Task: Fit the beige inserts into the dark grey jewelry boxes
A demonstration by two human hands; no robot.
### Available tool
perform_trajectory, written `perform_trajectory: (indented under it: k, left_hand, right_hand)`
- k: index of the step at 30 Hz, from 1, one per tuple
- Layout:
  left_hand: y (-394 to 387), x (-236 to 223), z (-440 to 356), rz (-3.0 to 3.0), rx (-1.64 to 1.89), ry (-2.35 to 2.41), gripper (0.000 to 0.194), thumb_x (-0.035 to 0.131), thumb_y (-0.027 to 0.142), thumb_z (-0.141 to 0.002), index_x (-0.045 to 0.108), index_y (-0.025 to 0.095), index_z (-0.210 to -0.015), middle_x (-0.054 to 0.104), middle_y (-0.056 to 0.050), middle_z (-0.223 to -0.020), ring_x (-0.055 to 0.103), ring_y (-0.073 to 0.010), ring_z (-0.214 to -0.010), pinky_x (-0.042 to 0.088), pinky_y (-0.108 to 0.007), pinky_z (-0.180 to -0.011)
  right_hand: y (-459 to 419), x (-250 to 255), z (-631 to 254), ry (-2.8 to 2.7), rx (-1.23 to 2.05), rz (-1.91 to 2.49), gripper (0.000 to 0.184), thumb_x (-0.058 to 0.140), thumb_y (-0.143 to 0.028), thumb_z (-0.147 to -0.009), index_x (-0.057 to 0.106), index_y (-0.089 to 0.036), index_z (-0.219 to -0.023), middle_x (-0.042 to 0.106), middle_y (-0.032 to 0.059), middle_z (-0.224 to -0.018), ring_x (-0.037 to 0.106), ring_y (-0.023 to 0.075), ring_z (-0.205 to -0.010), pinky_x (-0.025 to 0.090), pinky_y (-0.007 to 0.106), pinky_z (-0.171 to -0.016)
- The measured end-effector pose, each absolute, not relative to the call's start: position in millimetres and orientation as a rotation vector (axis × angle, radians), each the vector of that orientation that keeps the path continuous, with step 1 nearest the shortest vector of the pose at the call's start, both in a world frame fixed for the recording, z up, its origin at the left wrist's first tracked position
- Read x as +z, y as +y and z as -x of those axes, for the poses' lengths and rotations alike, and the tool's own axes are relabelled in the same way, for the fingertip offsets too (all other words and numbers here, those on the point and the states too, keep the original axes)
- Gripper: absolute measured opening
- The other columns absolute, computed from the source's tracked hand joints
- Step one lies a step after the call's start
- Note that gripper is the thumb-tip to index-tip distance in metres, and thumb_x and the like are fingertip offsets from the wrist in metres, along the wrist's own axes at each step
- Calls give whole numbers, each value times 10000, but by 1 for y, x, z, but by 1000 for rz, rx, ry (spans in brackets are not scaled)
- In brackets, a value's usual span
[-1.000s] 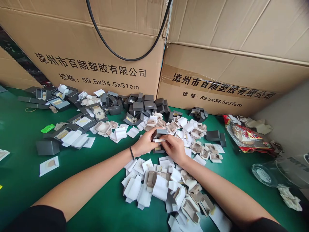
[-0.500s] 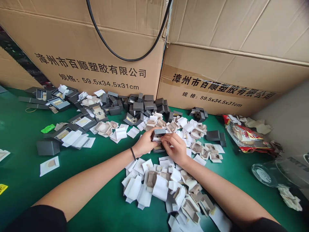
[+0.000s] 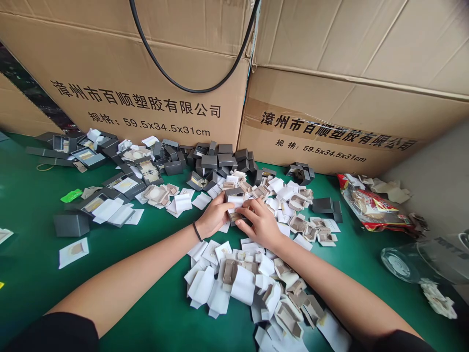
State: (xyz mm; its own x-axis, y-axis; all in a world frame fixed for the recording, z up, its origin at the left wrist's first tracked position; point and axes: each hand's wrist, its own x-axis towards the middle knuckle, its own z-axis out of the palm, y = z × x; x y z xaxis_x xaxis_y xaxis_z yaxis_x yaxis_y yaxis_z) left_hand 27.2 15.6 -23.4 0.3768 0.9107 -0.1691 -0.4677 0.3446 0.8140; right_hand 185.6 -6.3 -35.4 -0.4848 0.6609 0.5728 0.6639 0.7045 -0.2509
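Between my two hands, above the green table, is a small dark grey box with its lid raised and a white card piece showing inside. My left hand wraps round the box's left side, a black band on the wrist. From the right, my right hand has its fingers bent over the box's front and inside; what the fingertips pinch is partly hidden. Folded white and grey-brown card inserts lie heaped in front of my hands, and more card inserts lie to the right.
Dark grey boxes are piled along the back, against large cardboard cartons. A black cable hangs above. Toward the right are a red snack bag and a clear glass jar. A green wrapper lies left.
Both hands have shifted slightly left with the box. The lid now tilts back and white card shows in it, with my right fingers lower over the front.
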Motion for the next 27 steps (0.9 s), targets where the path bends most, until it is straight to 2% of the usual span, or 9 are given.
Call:
perform_trajectory:
  k: [7,14,19,22,27]
  left_hand:
    - [15,-23,-30,-745,1063,710,296,601,240,-775,571,184,-1065,615,-61,-1097,565,-191,-1016,448,-309,-855]
    - [17,-34,-31,-1012,1136,873,288,568,314,-800,581,177,-1053,607,-69,-1134,521,-221,-1097,371,-383,-986]
    - [18,-42,-31,-1158,1167,968,299,522,361,-826,580,175,-1052,619,-69,-1115,523,-225,-1106,353,-388,-1006]
    - [17,-42,-30,-1200,1180,954,302,524,372,-826,574,170,-1045,624,-71,-1097,531,-220,-1094,353,-384,-1006]
    - [16,-39,-28,-1210,1148,832,398,633,289,-758,521,175,-1122,592,-79,-1170,527,-214,-1112,366,-371,-1000]
  right_hand:
    - [-6,-35,-186,-2345,-29,1060,337,504,-462,-847,659,-209,-1006,540,91,-890,451,204,-791,433,347,-695]
    - [-6,-37,-186,-2322,101,1027,357,476,-462,-864,673,-191,-987,532,87,-874,459,190,-796,443,331,-715]
    - [-6,-38,-186,-2301,155,983,355,483,-453,-862,670,-173,-976,522,86,-859,469,187,-801,450,325,-723]
    - [-5,-38,-186,-2298,168,982,354,482,-459,-861,661,-175,-972,518,83,-850,470,187,-794,450,326,-717]
    - [-5,-40,-186,-2293,178,1005,340,475,-449,-866,654,-176,-960,517,82,-851,470,187,-792,446,324,-707]
